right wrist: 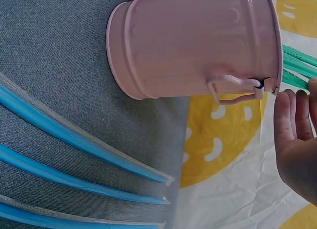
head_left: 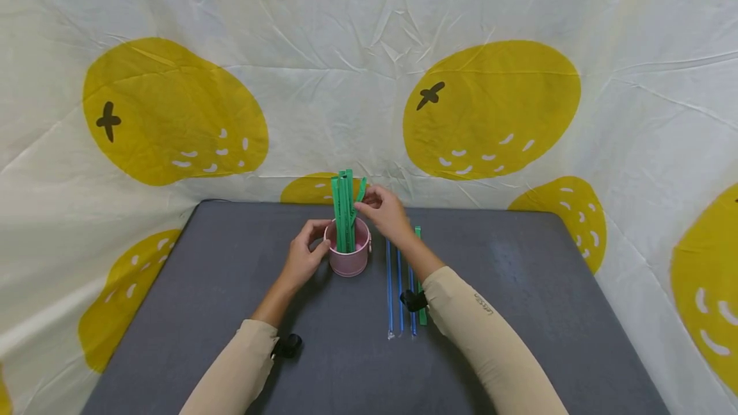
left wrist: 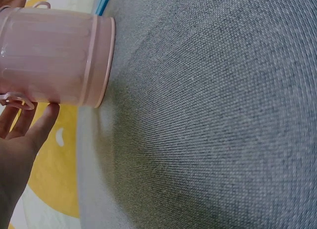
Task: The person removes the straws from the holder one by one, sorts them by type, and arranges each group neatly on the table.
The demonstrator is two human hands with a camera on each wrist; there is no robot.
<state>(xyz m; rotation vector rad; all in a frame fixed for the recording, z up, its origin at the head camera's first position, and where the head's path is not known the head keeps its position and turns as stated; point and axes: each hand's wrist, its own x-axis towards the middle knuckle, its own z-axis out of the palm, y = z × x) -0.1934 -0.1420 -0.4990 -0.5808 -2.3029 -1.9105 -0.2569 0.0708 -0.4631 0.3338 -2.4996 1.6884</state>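
White cloth (head_left: 346, 114) fills the background, creased all over, and big yellow fruit prints (head_left: 490, 114) splash across it, white-flecked, two showing dark crosses! Below, the dark grey table (head_left: 530, 293) stretches back to rounded far corners, a faint pale sheen catching its right side.

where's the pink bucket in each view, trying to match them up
Head: pink bucket just below centre, the left hand at its side.
Left wrist: upper left, sideways, cut by the left edge.
Right wrist: upper part, right of centre, also sideways.
Shared landmark: the blue sticks, a bit at the top edge in left wrist, lower left in right wrist.
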